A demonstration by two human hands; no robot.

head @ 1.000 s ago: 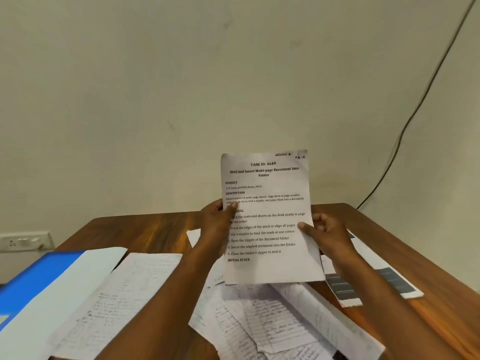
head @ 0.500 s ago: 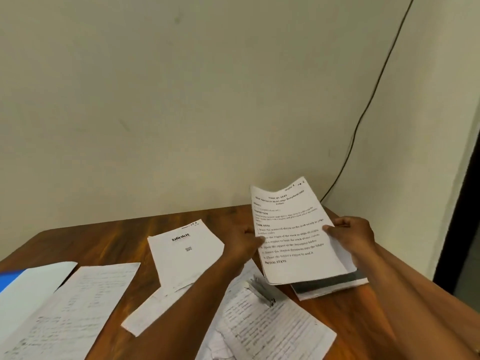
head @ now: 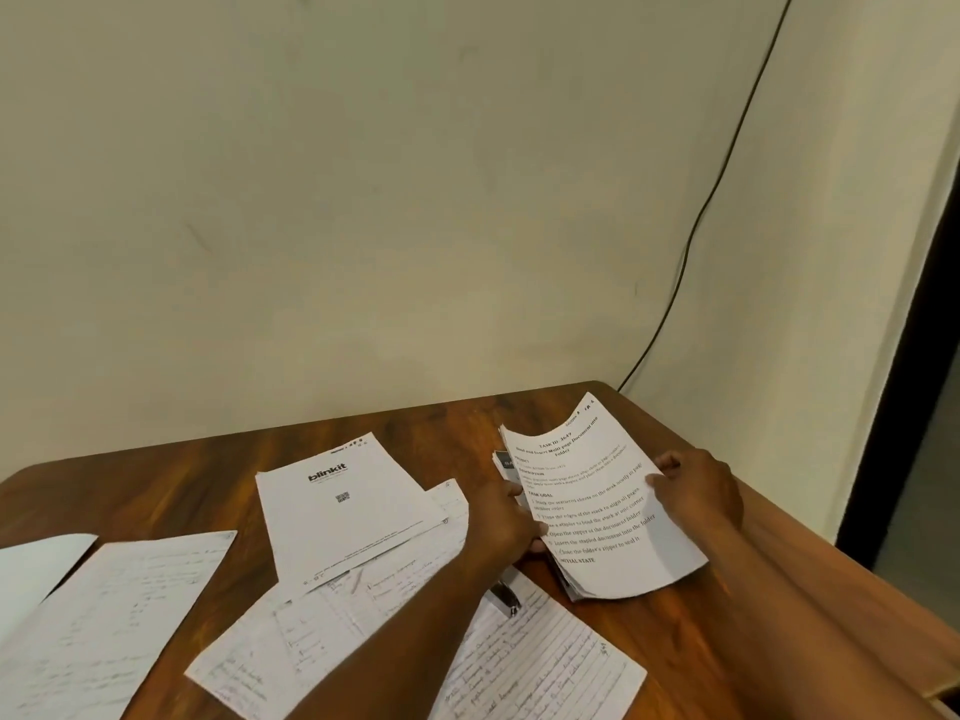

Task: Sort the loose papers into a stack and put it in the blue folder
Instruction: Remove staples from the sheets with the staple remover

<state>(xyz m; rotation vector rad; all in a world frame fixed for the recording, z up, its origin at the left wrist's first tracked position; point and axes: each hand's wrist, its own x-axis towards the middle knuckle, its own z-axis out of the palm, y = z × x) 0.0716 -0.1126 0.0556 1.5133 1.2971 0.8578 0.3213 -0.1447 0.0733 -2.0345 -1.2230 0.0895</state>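
Lowered onto the table, printed stack (head: 597, 506) sits clamped between left grip (head: 506, 527) and right grip (head: 698, 488).

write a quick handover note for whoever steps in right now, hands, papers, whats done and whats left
Left hand and right hand both grip the typed task sheet, on top of a small stack at the table's right side.
Loose: blinkit sheet, handwritten sheets centre and left, a stapler by the left wrist.
Done: stack started.
Left: gather the rest, then fill the blue folder, not in view now.
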